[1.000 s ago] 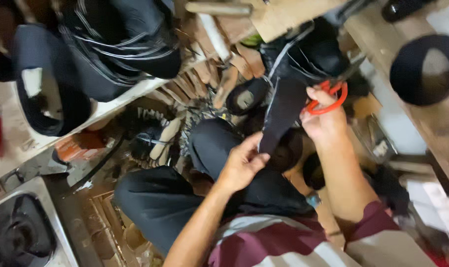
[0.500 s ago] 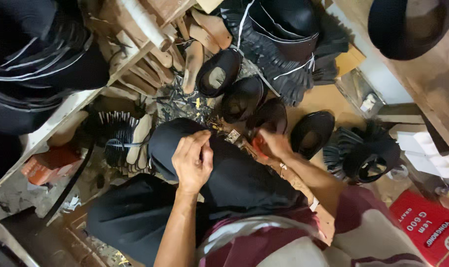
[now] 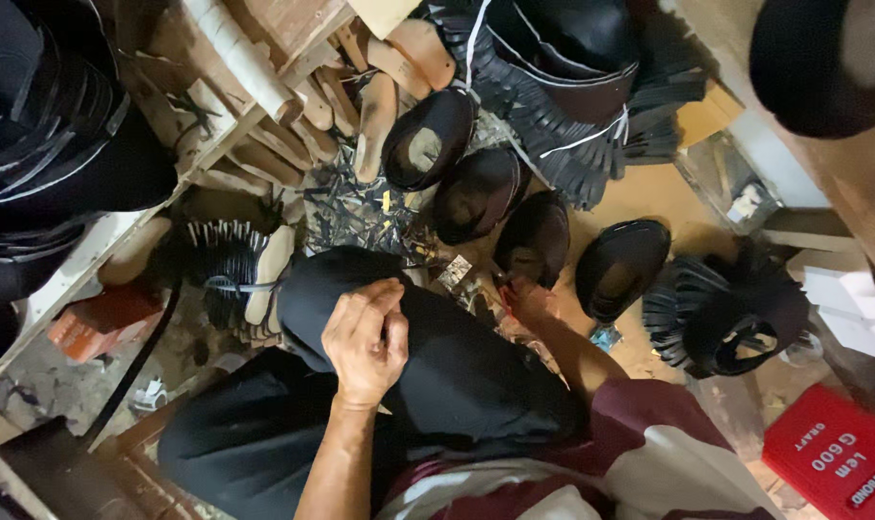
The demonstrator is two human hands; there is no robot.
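While my left hand (image 3: 365, 339) rests loosely curled and empty on my black-trousered knee (image 3: 437, 356), my right hand (image 3: 526, 300), grip hidden, reaches nearer the glossy black oval shoe-upper piece (image 3: 539, 236) lying lengthwise on the floor (image 3: 649, 197) just beyond it.

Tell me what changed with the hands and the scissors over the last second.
The right hand held red-handled scissors up against a black strip a second ago; it has since come down to the floor beside the black shoe uppers, and the scissors and strip are no longer seen. The left hand dropped onto the black-trousered knee, fingers curled. The person stays seated.
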